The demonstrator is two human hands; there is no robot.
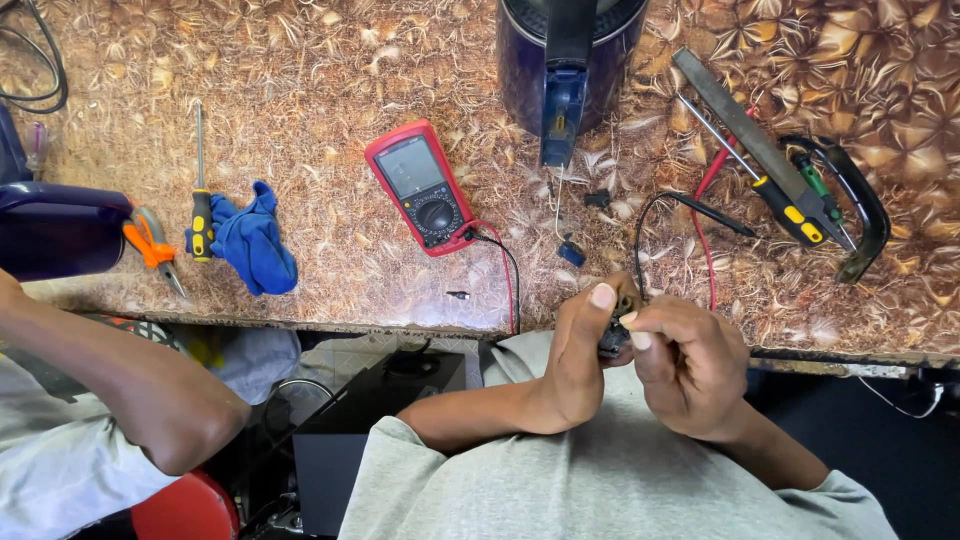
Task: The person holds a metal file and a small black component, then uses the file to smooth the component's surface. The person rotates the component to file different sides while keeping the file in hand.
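- Your left hand (575,365) & right hand (685,365) both pinch a small black part (612,338), just below the red multimeter (420,187), off the desk (330,60) edge.
- Kettle (565,60) above multimeter looks stripped; part not refitted yet, probes (700,205) idle.

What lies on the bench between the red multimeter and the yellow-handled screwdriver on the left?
In the head view, a crumpled blue cloth lies between the red multimeter and the yellow-handled screwdriver, touching the screwdriver's handle.

Small part mostly hidden in hands; kettle cropped

Left hand (578,360) and right hand (685,365) cover a small dark part (612,338), kind unreadable. Blue kettle (565,60) cut by top edge. Another person's arm (120,385) cut at left. Multimeter (420,187) screen too small to read.
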